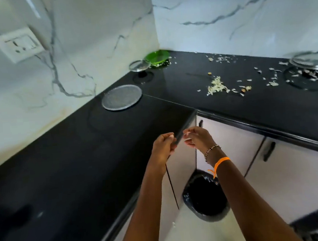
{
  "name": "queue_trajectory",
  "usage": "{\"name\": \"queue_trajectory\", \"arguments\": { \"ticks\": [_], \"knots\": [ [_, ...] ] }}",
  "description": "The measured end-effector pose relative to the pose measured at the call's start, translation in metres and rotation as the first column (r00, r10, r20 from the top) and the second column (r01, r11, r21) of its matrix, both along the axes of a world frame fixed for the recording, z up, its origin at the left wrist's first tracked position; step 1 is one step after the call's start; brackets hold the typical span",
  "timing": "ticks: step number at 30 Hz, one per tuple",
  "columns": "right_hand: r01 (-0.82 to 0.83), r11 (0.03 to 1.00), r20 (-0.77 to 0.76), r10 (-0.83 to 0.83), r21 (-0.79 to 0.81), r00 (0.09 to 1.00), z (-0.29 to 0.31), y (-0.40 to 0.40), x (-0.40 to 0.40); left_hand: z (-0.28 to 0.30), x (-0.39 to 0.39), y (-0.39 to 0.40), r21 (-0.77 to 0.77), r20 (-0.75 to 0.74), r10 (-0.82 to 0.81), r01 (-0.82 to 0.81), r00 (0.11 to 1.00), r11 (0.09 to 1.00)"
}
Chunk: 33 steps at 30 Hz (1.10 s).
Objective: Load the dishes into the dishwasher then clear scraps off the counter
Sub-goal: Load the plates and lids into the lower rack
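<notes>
Pale food scraps (216,86) lie scattered over the right arm of the black counter (170,81), thickest in one small heap. A round steel plate (121,97) lies flat on the left arm of the counter. Behind it stand a small glass bowl (140,65) and a green plate (156,58) in the corner. My left hand (163,148) and my right hand (198,139) hover close together in front of the counter's inner corner, above the bin (205,193). The left hand's fingers are curled with nothing visible in them. The right hand's fingertips pinch together on what looks like a pale bit of scrap.
The bin has a black liner and stands on the floor against white cabinet doors (233,142). A glass lid (310,61) lies at the counter's far right among scraps. One scrap (173,223) lies on the floor. Wall sockets (18,44) sit in the marble backsplash.
</notes>
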State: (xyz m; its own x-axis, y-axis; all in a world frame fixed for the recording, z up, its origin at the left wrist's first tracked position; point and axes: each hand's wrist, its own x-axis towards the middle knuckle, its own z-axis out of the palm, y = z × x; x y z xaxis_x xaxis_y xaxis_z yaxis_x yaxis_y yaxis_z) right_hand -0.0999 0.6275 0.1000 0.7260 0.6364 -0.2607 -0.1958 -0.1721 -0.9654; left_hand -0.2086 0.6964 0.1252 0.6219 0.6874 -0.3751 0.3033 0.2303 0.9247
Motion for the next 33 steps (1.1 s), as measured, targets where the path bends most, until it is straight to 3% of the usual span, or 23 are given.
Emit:
{"name": "queue_trajectory", "arguments": {
  "ticks": [9,15,18,27,33],
  "knots": [
    [-0.192,0.981,-0.01,0.191,-0.02,0.981,0.004,0.141,0.046,-0.012,0.042,0.141,-0.127,-0.066,0.232,-0.238,0.971,0.963],
    [-0.3,0.95,-0.047,0.297,-0.084,0.954,0.015,0.242,0.107,-0.011,0.079,0.238,-0.394,-0.008,0.543,-0.502,0.84,0.77],
    [-0.327,0.938,-0.028,0.326,-0.117,0.945,0.013,0.291,0.143,-0.013,0.101,0.283,-0.447,0.012,0.658,-0.585,0.753,0.677],
    [-0.232,0.963,-0.156,0.21,-0.14,0.965,-0.003,0.394,0.243,-0.032,0.146,0.372,-0.557,-0.051,0.797,-0.68,0.601,0.477],
    [-0.127,0.991,-0.284,0.109,-0.046,0.953,-0.013,0.458,0.292,-0.049,0.168,0.407,-0.549,-0.051,0.796,-0.683,0.603,0.481]
  ]
}}
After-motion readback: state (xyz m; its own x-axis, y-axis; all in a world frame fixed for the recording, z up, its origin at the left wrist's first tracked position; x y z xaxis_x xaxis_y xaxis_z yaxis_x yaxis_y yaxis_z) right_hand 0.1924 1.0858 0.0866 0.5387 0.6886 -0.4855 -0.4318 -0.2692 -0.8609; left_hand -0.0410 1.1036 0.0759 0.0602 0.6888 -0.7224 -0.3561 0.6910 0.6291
